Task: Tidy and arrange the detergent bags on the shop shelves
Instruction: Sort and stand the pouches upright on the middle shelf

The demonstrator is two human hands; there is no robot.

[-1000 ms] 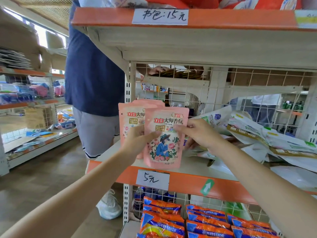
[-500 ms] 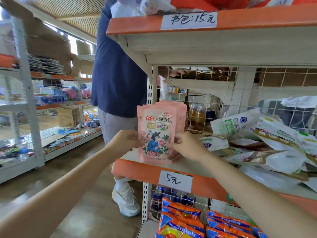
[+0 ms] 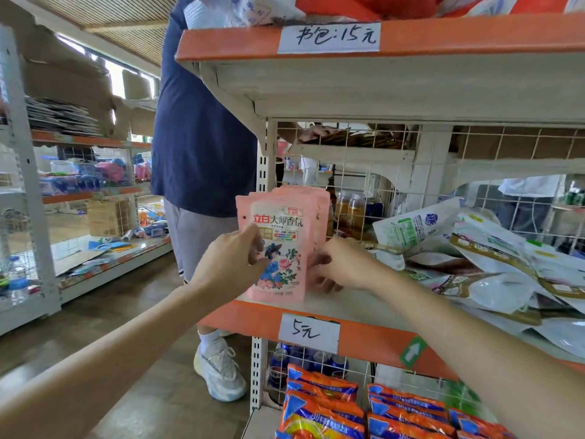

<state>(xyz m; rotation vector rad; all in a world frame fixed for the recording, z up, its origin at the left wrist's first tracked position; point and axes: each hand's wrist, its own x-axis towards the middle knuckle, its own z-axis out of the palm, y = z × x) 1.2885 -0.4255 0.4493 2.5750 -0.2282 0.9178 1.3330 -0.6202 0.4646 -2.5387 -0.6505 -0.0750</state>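
Left hand (image 3: 232,264) pinches the front pink detergent pouch (image 3: 278,245) at its left edge, thumb on the face. Right hand (image 3: 340,264) grips the right edge lower down, fingers curled behind. Pouch stands upright at the left end of the middle shelf (image 3: 348,307), against a row of like pouches; four or five edges show, exact count unclear. Likely light, soft, slick film, so sides suit holding. White bags (image 3: 474,264) lie heaped alongside, uncountable. Orange packs (image 3: 323,403) below.
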